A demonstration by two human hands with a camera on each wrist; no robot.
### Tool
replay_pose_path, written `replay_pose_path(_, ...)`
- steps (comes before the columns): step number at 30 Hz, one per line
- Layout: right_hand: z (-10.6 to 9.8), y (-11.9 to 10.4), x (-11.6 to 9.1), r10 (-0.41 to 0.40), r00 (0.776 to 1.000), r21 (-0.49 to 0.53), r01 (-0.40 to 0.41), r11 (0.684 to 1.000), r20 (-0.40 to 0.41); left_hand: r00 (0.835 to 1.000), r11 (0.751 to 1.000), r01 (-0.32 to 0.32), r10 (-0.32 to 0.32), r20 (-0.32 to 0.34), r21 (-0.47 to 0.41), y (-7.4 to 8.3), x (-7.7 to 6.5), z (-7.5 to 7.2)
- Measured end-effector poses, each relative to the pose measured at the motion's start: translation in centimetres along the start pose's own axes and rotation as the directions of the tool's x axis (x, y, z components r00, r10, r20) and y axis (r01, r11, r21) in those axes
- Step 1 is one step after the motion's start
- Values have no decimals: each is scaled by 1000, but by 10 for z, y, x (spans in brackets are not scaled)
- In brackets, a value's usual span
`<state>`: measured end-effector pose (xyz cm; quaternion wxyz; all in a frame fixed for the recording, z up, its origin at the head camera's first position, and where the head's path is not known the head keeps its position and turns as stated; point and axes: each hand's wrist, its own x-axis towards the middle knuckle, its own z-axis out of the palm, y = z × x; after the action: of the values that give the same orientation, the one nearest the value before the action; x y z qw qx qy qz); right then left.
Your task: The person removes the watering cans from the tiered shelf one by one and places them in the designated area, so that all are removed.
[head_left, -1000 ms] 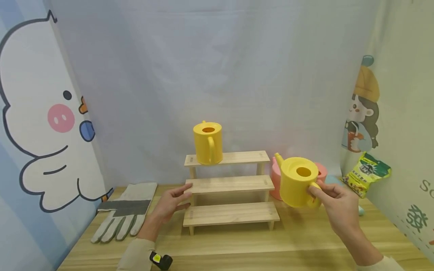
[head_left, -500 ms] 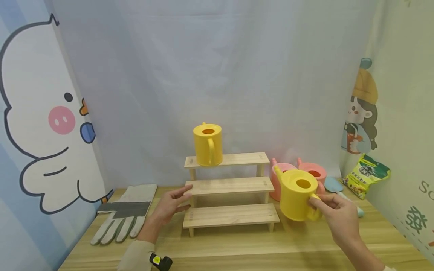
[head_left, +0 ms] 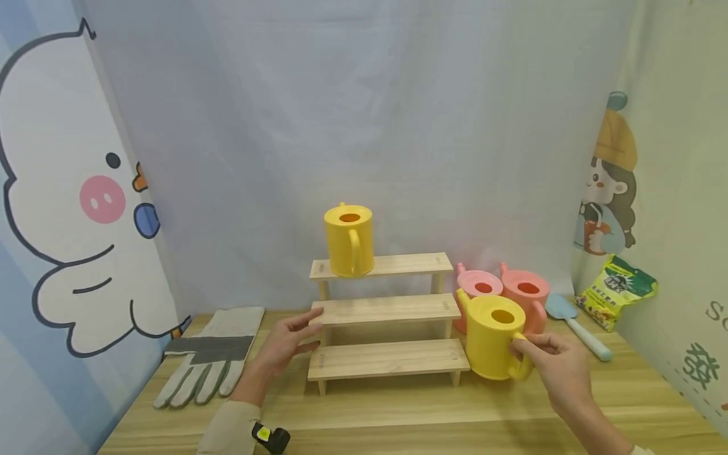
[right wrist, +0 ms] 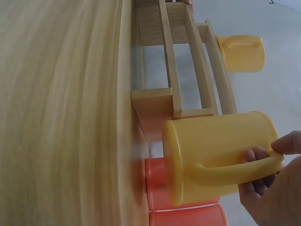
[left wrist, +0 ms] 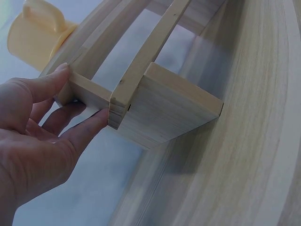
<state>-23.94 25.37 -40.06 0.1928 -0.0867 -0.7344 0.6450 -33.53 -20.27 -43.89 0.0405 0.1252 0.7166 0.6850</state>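
In the head view, my right hand (head_left: 560,373) grips the handle of a yellow watering can (head_left: 493,341), upright and spout to the left. In the right wrist view its base hangs a little above the tabletop. It stands right of a three-tier wooden shelf stand (head_left: 387,308) and in front of two pink watering cans (head_left: 526,287), partly hiding them. My left hand (head_left: 287,344) holds the stand's left end, thumb at the middle tier and a fingertip against the lower tier's end in the left wrist view. Another yellow watering can (head_left: 349,243) sits on the top tier's left.
A grey-white work glove (head_left: 218,351) lies on the wooden table (head_left: 364,420) at left. A hand trowel (head_left: 582,332) with a pale handle and a green-yellow packet (head_left: 614,292) lie at right. A pale curtain (head_left: 364,126) hangs behind the stand.
My right hand has lowered the yellow watering can toward the table and shifted it slightly left, uncovering more of the pink cans and trowel. My left hand stays on the stand.
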Motion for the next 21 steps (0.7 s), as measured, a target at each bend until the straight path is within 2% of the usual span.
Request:
replay_pose_path(8, -1, 7, 5, 56, 998, -49, -55, 997, 29, 1000, 1000, 8, -8, -7, -5, 2, 0, 1)
replay_pose_path(21, 1, 15, 7, 100, 992, -113, -91, 989, 71, 1000, 1000, -6, 6, 9, -8, 1, 0, -1)
